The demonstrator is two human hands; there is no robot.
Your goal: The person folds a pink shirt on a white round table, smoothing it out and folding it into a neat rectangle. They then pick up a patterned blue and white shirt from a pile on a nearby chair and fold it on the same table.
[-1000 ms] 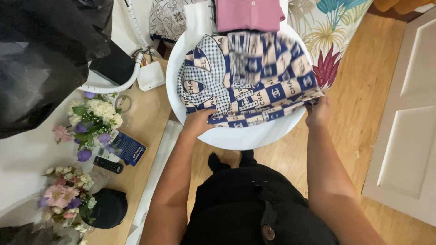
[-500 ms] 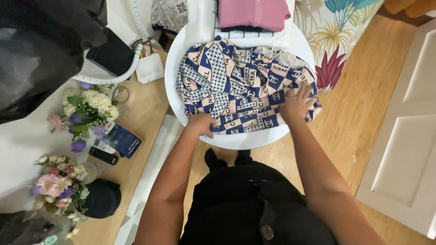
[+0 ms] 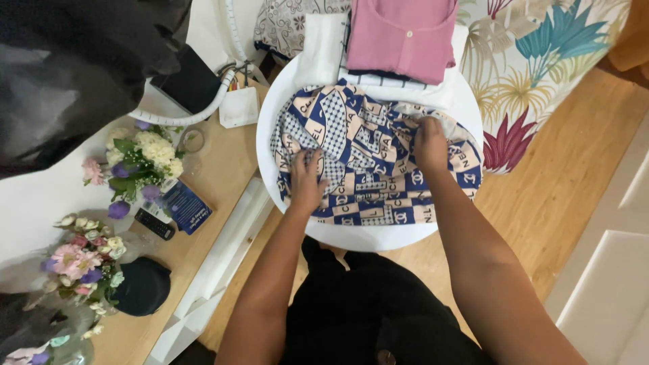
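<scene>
A blue, cream and white patterned cloth (image 3: 368, 159) lies crumpled on a round white table (image 3: 368, 236). My left hand (image 3: 307, 179) presses flat on the cloth's left part, fingers spread. My right hand (image 3: 429, 142) grips a bunched fold near the cloth's upper right. Beyond the cloth, at the table's far side, lie a folded pink garment (image 3: 402, 34) over a striped piece (image 3: 385, 78) and a folded white cloth (image 3: 321, 51).
A wooden desk (image 3: 216, 169) to the left holds flower bouquets (image 3: 145, 159), a remote (image 3: 155, 223), a dark blue booklet (image 3: 186, 206), a black cap (image 3: 142, 287) and a white box (image 3: 240, 108). A floral fabric (image 3: 541, 61) hangs at right over wooden floor (image 3: 561, 196).
Both hands moved from the cloth's near edge up onto it. The right hand gathered a fold and carried it inward, bunching the cloth.
</scene>
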